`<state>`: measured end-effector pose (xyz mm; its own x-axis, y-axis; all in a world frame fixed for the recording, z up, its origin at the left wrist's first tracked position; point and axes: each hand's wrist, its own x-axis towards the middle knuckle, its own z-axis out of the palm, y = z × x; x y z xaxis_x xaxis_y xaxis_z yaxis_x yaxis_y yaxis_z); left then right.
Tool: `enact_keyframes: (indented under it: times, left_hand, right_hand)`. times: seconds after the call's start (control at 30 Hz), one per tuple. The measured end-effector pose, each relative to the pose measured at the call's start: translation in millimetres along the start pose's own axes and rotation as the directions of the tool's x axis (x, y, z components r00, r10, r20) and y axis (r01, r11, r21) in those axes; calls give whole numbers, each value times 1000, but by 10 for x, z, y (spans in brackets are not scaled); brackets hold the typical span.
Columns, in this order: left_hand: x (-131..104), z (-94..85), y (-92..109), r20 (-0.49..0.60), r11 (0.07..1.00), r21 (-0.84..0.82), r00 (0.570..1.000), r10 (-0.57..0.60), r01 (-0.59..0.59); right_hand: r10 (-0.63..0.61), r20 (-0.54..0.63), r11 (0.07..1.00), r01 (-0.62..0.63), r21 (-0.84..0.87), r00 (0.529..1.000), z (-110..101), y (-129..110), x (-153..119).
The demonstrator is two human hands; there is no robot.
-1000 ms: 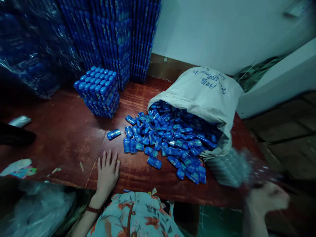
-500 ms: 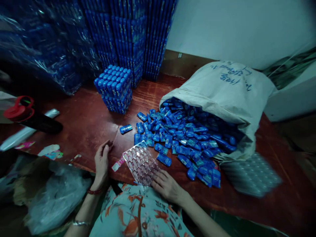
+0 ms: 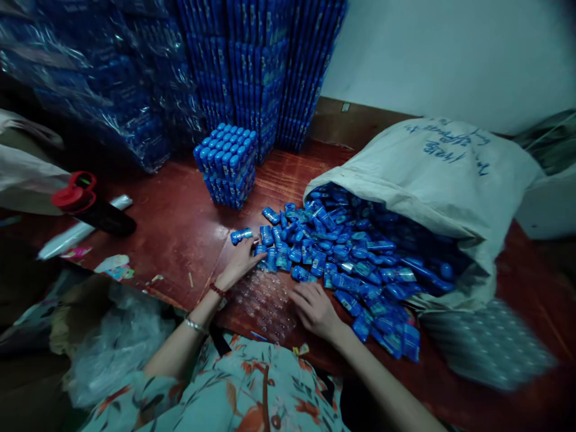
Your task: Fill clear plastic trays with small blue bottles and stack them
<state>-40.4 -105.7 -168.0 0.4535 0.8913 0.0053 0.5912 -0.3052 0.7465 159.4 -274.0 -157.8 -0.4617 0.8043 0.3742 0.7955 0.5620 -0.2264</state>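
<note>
My left hand (image 3: 240, 263) reaches past the far left corner of a clear plastic tray with rounded pockets (image 3: 265, 306). Its thumb and fingers close around a small blue packet (image 3: 260, 249) at the edge of the heap. Beside the tray's right edge is my right hand (image 3: 316, 310), palm down with fingers curled; whatever lies under them is hidden. The tray rests flat on the table before me. Many loose blue packets (image 3: 333, 276) spill from the mouth of a white cloth sack (image 3: 432, 159) at the right.
Stacked blue packets (image 3: 227, 153) form a block behind the hands. Taller blue stacks (image 3: 252, 66) stand at the back, some plastic-wrapped. At left are a red-lidded black bottle (image 3: 105, 213) and a clear roll (image 3: 72, 240). More clear trays (image 3: 490, 345) lie at right.
My left hand has moved forward and right, from beside the tray to the packets. My right hand has moved forward off the tray, over where a packet lay. The view has shifted left.
</note>
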Motion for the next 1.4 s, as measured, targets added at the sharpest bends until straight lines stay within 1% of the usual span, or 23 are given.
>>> enact_keyframes:
  times: [0.07,0.1,0.2,0.27,0.37,0.5,0.57,0.63,0.73,0.77,0.83,0.87,0.9,0.93,0.97,1.03,1.07,1.1,1.13,1.17,1.27,1.33,1.4]
  left_hand:
    - [142,-13,9,101,997,77,995,11,-19]
    - [188,-30,15,146,995,96,989,17,-32]
    - [229,-96,16,216,992,111,976,28,-53]
    - [194,-134,-13,228,993,109,973,28,-54]
    - [111,-166,-105,182,999,47,983,12,-21]
    - [34,-224,-199,19,988,-151,999,43,-40]
    - [-1,-291,-160,-55,977,-209,998,38,-48]
    - [-59,-366,-45,-132,961,-274,991,1,-38]
    - [-215,-411,196,-218,913,-406,974,-58,-37]
    - [-279,-392,269,-210,896,-442,975,-68,-32]
    - [-405,-301,370,-142,879,-477,988,-58,-17]
    - [-459,-236,393,-100,882,-470,994,-34,-17]
    - [-505,-167,398,-61,894,-447,998,1,-28]
    - [-542,-101,389,-30,910,-411,999,42,-51]
    - [-571,-43,369,-13,926,-368,997,80,-80]
    - [-608,31,318,-2,949,-294,993,120,-115]
    - [-618,44,296,-4,956,-271,993,118,-115]
    - [-624,42,280,-11,961,-257,995,104,-103]
    - [-625,28,272,-22,965,-250,997,79,-82]
    - [-622,7,272,-31,967,-247,998,48,-54]
    - [-591,-58,308,-44,966,-254,997,-65,52]
    - [-564,-73,332,-24,963,-244,992,-120,111]
    - [-546,-59,332,11,966,-232,994,-112,111]
  right_hand:
    - [145,44,988,-142,-68,988,8,96,279]
    - [182,94,980,-173,-95,979,10,152,425]
    - [217,239,970,-182,-162,946,-13,341,781]
    - [265,278,953,-208,-218,923,-57,457,903]
    - [313,279,928,-230,-293,908,-114,535,951]
    - [119,331,974,-45,-221,936,-43,448,994]
    - [35,353,984,29,-174,935,48,403,1060]
    - [12,369,987,49,-154,929,130,410,1138]
    - [44,349,994,-7,-107,936,154,490,1194]
    - [84,305,995,-65,-71,949,129,512,1180]
    - [243,140,966,-252,52,960,42,513,1095]
    - [359,48,921,-362,145,932,-10,487,1026]
    - [484,-20,849,-464,252,875,-59,444,942]
    - [601,-44,753,-547,366,798,-101,385,845]
    - [698,-18,636,-608,475,716,-132,315,740]
    - [793,152,375,-669,641,590,-159,152,520]
    - [794,247,262,-679,685,555,-158,66,413]
    - [774,326,183,-685,705,542,-152,-18,314]
    - [748,378,148,-692,707,545,-144,-97,226]
    - [730,399,151,-700,698,555,-135,-167,150]
    - [749,349,240,-722,649,563,-102,-309,-2]
    - [798,298,257,-744,617,523,-65,-347,-55]
    - [827,289,238,-765,599,483,-20,-362,-90]
